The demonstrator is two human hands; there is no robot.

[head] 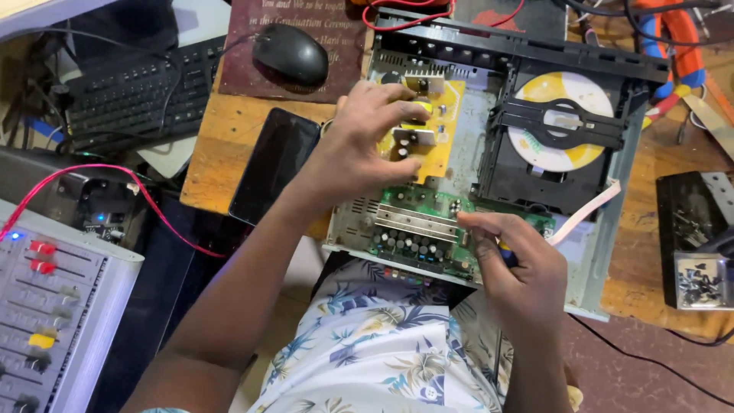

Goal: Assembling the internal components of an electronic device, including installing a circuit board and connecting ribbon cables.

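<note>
An opened disc player chassis (612, 229) lies on the wooden bench. Inside it sit a yellow circuit board (447, 115), a green circuit board (417, 222) with metal heat sinks and capacitors, and a disc tray with a white and yellow disc (535, 145). My left hand (367, 138) rests on the yellow board, fingers spread over its parts. My right hand (512, 264) is at the green board's right end, fingers curled around a small dark and yellow thing, possibly a tool handle. A white ribbon cable (589, 206) runs beside it.
A black phone (274, 164) lies left of the chassis. A mouse (290, 53) and keyboard (138, 88) sit at the back left. An audio mixer (53, 306) with red wire is at the left. A box of small parts (699, 279) stands at right. Cables lie at the back right.
</note>
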